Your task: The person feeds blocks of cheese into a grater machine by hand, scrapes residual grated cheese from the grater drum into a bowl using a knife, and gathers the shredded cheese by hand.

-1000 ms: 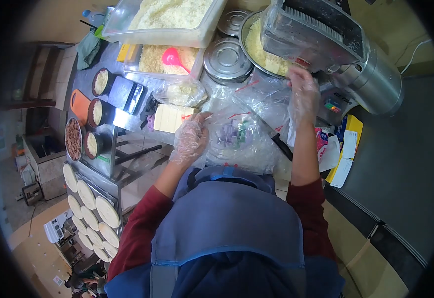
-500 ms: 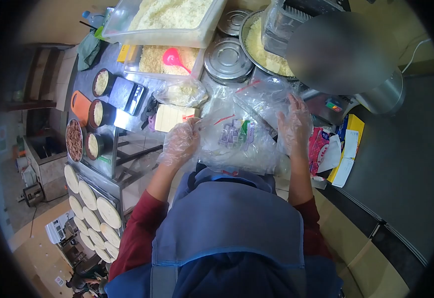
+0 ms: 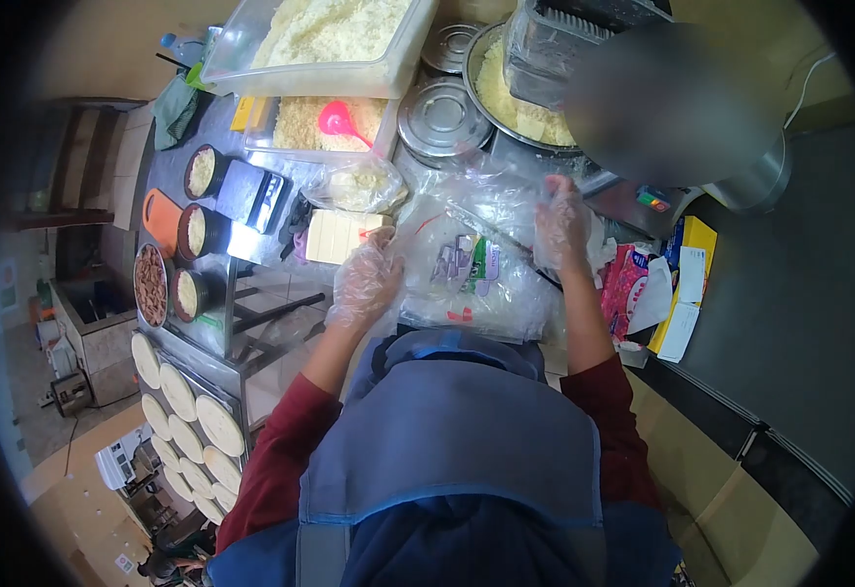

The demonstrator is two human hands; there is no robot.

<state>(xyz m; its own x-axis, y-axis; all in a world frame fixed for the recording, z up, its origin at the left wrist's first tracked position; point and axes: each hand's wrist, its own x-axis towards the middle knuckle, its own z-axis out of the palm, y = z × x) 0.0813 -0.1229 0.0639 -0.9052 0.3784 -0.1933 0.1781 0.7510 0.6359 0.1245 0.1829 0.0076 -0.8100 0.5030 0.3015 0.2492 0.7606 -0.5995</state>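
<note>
My left hand (image 3: 367, 279), in a clear plastic glove, pinches the left edge of a clear plastic bag (image 3: 476, 284) that has purple and green print. The bag lies on the table in front of me. On the bag's right side, my right hand (image 3: 562, 225), also gloved, has its fingers bent near the plastic; whether it grips the film is unclear. A knife (image 3: 486, 228) lies slantwise on the bag between the hands. Just beyond my left hand is a pale block of cheese (image 3: 337, 236), with a wrapped piece (image 3: 357, 184) behind it.
Tubs of grated cheese (image 3: 335, 76), one holding a pink scoop (image 3: 336, 118), stand at the back. A machine (image 3: 545, 59) overhangs a round pan (image 3: 491, 93). Left are a scale (image 3: 251, 196), filled bowls and a tray of dough rounds (image 3: 220, 426). A yellow box (image 3: 698, 240) lies right.
My right hand has come down from the machine's outlet to the bag's right side. The plastic has spread and shifted between my hands, while my left hand stays near its left edge.
</note>
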